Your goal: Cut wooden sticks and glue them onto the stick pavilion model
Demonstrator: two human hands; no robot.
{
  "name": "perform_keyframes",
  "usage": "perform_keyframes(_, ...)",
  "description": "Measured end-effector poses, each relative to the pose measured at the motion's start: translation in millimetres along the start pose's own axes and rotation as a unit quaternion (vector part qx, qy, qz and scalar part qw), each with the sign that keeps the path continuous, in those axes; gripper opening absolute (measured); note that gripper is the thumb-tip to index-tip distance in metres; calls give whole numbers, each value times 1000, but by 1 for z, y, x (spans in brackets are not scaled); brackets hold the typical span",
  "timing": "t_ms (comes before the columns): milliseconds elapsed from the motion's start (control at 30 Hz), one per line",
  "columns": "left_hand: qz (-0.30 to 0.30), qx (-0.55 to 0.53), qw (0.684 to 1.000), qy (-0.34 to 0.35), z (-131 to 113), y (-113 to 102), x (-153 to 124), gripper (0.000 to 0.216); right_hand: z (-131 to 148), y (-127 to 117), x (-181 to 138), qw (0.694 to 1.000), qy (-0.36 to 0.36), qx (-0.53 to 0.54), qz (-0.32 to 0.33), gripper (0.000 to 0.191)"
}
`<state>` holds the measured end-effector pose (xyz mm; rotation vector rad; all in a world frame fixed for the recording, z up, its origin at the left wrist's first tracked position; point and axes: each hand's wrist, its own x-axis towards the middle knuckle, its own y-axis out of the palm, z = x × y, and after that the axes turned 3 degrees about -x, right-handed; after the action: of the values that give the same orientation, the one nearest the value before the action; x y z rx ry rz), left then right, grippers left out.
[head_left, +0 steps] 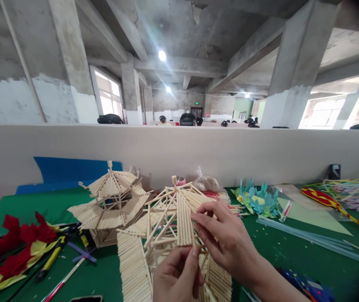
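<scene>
A pagoda-like model of thin wooden sticks (pixel 135 264) stands in front of me, its upper roof partly covered with sticks laid side by side. My left hand (pixel 179 272) is closed in a pinch at the lower edge of the front roof panel (pixel 184 220), on the end of a wooden stick. Higher up, at the panel's right edge, my right hand (pixel 225 235) pinches along the same stick with thumb and forefinger. Most of that stick is hidden by my fingers. Open framework shows left of the panel. Behind to the left stands a second stick pagoda (pixel 111 201) with covered roofs.
Red and yellow crafted pieces (pixel 15 247), a yellow-black pen-like tool (pixel 51 258) and a purple cross (pixel 83 252) lie left. To the right are a teal paper flower (pixel 258 199), pale blue strips (pixel 311 239) and a blue tool (pixel 303 285). A white partition (pixel 179 147) rises behind.
</scene>
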<state>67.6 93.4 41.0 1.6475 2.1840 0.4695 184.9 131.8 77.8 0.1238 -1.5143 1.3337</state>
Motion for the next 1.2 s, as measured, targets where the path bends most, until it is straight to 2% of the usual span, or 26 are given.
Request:
perform_keyframes(567,1,-29,999,-12,0,1,-1,39,0,2,1,1000,1,-3,-4,21)
perform_keyframes(1200,29,-56,998,-26,0,-1,-1,33,-2,3,0,1000,1,-7,-4,21)
